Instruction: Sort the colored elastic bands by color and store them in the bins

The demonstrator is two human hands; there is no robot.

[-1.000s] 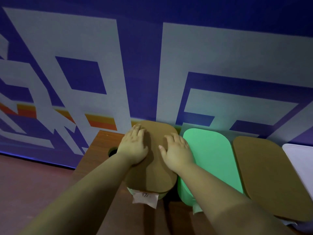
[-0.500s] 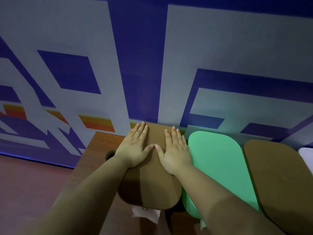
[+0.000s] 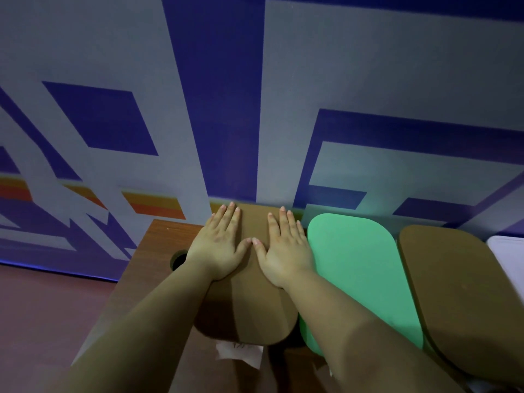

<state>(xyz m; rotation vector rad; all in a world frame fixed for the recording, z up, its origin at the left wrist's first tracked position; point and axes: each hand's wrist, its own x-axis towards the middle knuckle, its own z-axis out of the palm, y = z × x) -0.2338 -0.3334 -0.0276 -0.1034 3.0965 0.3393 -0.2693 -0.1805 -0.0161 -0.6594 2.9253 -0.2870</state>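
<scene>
A bin with a brown lid [image 3: 255, 313] stands at the left end of a row on the wooden table [image 3: 158, 251]. My left hand [image 3: 219, 245] lies flat on the far left part of that lid, fingers straight. Beside it, my right hand [image 3: 285, 248] presses flat on the same lid, thumbs almost touching. To the right stand a bin with a green lid [image 3: 360, 273], another with a brown lid [image 3: 465, 302] and the corner of a white lid [image 3: 510, 256]. No elastic bands are visible.
A paper label [image 3: 241, 351] hangs from the front of the left bin. A round hole [image 3: 178, 259] is cut in the table left of my left wrist. A blue and grey patterned wall [image 3: 255, 109] rises right behind the bins. Reddish floor [image 3: 42, 321] lies left.
Both hands slid forward on the brown lid and flattened, fingers now straight and thumbs close together. The camera tilted up and leftward, so the white bin is nearly out of view.
</scene>
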